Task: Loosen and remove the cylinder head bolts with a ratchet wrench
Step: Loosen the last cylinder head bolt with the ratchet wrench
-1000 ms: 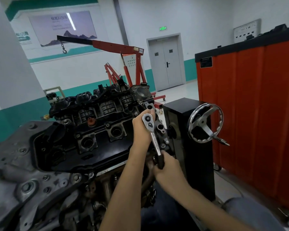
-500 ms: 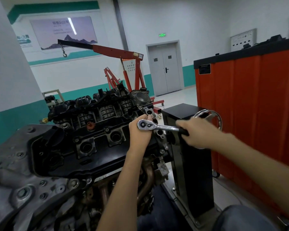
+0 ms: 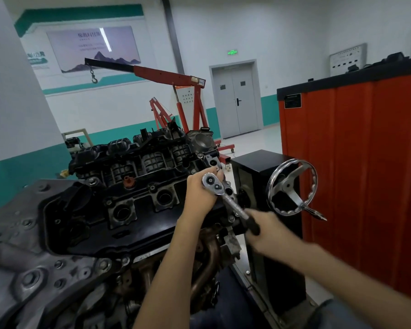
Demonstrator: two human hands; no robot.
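Chrome handwheel point(image 3: 287, 185) and black stand point(image 3: 256, 162) sit just beside ratchet wrench point(image 3: 230, 204)

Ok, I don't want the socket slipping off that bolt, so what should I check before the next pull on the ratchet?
1. Left hand cups the ratchet wrench at its head: ok.
2. Right hand grips the black handle: ok, though blurred.
3. Socket square on the bolt: cannot tell, hidden beneath the head.
4. Direction lever set to loosen: cannot tell.
5. Handle apart from the chrome handwheel: ok.
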